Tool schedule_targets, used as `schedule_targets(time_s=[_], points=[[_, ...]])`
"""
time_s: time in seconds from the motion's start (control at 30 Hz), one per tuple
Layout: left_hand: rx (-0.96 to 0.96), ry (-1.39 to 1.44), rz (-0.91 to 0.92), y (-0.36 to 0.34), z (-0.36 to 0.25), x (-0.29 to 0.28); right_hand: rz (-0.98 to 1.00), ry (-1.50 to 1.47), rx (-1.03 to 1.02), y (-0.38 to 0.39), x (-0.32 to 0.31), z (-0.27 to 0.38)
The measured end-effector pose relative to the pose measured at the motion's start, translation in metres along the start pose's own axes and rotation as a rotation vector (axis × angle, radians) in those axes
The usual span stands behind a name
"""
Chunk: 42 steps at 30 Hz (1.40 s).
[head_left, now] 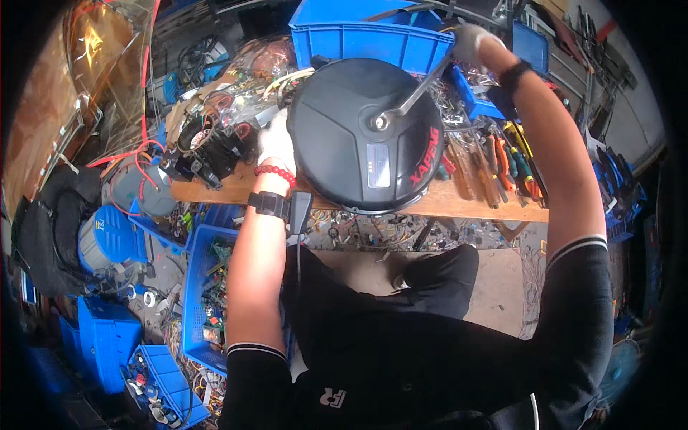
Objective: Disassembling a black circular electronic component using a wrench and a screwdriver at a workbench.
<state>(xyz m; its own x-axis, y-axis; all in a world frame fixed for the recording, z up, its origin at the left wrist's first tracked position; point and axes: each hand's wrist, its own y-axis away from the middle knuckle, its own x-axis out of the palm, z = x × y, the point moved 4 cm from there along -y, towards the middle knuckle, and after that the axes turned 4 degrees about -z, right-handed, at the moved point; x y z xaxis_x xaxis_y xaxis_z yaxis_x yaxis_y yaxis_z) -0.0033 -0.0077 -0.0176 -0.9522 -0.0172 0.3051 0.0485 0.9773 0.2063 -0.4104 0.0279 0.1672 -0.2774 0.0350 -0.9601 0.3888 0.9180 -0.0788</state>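
A round black plastic-covered housing (pixel 333 132) with red lettering and a pale label lies on a wooden bench (pixel 193 192). A long steel wrench (pixel 418 93) has its head at the central hub (pixel 380 122), its handle rising to the upper right. My right hand (pixel 474 46), in a white glove, is closed on the handle's far end. My left hand (pixel 276 143), also gloved, is at the housing's left rim, holding it, its fingertips partly hidden. Screwdrivers and pliers (pixel 505 165) lie right of the housing.
A blue crate (pixel 315 43) and small blue bin (pixel 480 104) stand behind the housing. Black parts (pixel 204 154) and cables crowd the left bench. Blue baskets (pixel 193 301), lidded bins (pixel 107 240) and scattered scrap surround the bench below. A cardboard sheet (pixel 502 279) lies under my legs.
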Motion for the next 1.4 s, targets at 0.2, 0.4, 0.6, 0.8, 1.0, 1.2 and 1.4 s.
schedule_targets(time_s=[0.2,0.4,0.6,0.8,1.0,1.2,1.4], points=[[-0.020,-0.004,0.019,-0.005,0.017,0.035,-0.461,0.108,-0.083,-0.117,-0.020,0.011],[0.111,-0.039,-0.125,-0.024,0.020,0.008,-0.062,0.361,-0.204,-0.044,-0.139,0.166],[0.129,-0.035,-0.027,-0.014,0.018,0.034,-0.377,0.266,-0.410,-0.036,-0.129,0.240],[0.168,-0.111,-0.118,-0.001,0.015,0.021,-0.418,0.273,-0.545,-0.015,-0.128,0.276],[0.180,-0.055,-0.157,0.006,0.009,0.022,-0.419,0.015,-0.709,-0.003,-0.110,0.306],[0.182,-0.156,-0.165,0.006,0.012,0.013,-0.414,-0.494,-0.839,0.049,-0.108,0.341],[0.230,-0.194,-0.108,0.018,-0.002,0.023,-0.680,-1.052,-0.535,0.050,-0.103,0.334]])
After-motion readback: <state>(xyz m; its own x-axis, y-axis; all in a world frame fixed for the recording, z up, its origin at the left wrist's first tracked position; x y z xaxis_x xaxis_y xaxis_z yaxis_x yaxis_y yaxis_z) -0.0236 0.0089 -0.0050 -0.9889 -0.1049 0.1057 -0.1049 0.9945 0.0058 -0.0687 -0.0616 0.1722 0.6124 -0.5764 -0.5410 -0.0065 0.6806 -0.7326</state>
